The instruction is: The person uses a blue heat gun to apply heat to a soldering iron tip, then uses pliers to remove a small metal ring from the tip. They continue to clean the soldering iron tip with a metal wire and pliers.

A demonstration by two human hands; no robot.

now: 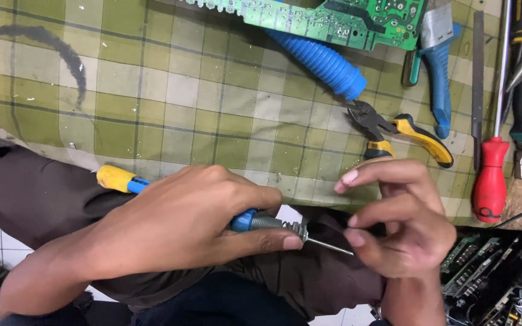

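My left hand (182, 220) grips a soldering iron (122, 180) with a blue handle and yellow end cap, held level over my lap. Its thin metal tip (328, 246) points right. My right hand (403, 220) is at the tip, thumb and fingers curled around it, touching the thin rod. A metal collar (279, 225) sits between handle and tip, partly covered by my left thumb.
A green plaid cloth (170, 90) covers the bench. On it lie a green circuit board (333, 18), a blue ribbed handle (321, 60), yellow-handled pliers (400, 130), a red screwdriver (490, 175) and other tools. A box of circuit boards (496, 278) stands at lower right.
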